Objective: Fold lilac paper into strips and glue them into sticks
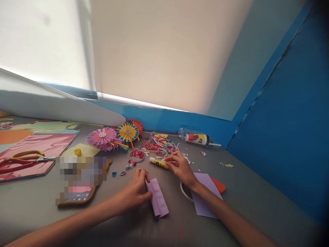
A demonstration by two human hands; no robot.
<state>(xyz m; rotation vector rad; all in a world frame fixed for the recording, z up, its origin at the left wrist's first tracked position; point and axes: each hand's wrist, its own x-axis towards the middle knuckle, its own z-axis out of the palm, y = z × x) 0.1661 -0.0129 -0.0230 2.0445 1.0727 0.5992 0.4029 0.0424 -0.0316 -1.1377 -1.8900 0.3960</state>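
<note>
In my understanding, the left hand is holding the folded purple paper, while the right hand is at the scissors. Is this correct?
Not fully: the head view shows the right hand at the yellow glue stick, not at the scissors, which lie far to the left. The left hand is indeed holding the folded purple paper.

Left of our one glue stick [158, 163], we count one phone [86, 181], one pair of scissors [42, 159], at least three paper fans [128, 131]; right, one bottle [195, 139].

Scissors [40, 159] atop pink packet [58, 142]; phone [82, 185] nearby (partly pixelated); 3 paper rosettes [128, 131]; bottle [196, 139] lying near blue wall [282, 127].
</note>
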